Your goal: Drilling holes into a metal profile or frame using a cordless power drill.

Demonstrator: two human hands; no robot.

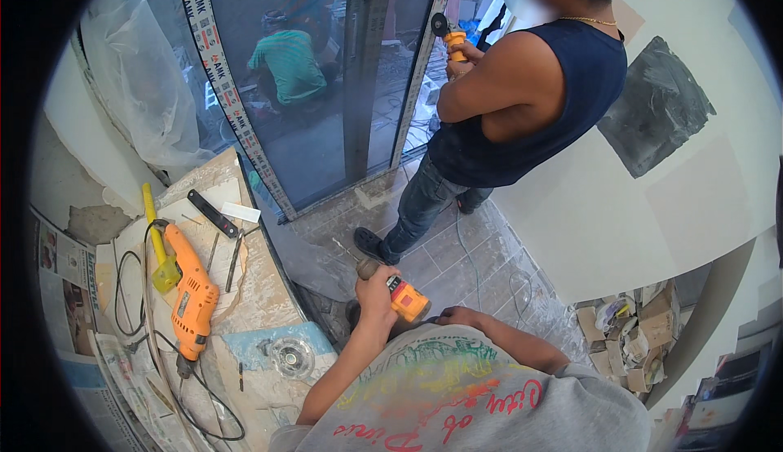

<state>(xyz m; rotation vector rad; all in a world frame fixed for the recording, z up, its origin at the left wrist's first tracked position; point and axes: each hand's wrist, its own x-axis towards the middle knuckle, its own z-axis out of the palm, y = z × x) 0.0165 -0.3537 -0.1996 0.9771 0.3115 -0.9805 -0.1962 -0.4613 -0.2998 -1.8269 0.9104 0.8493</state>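
Note:
My left hand (376, 295) is closed around a cordless drill (409, 300) with an orange-yellow and red body. Its chuck faces away from me, and a thin bit points toward the floor by the glass door. My right hand (458, 315) rests low against my body at the waist, its fingers mostly hidden. To my left, a cluttered worktop (273, 289) holds an orange corded drill (194, 293), a yellow-handled tool (165, 271), a black folding tool (212, 213), a loose drill bit (235, 263) and a round metal disc (291, 357) on a blue plate.
Ahead, a co-worker (530, 93) in a dark sleeveless top holds a yellow angle grinder (454, 42) beside the glass door (294, 126). Through the glass, a person in green (289, 64) crouches. A cable (469, 256) crosses the tiles; debris boxes (644, 334) stand right.

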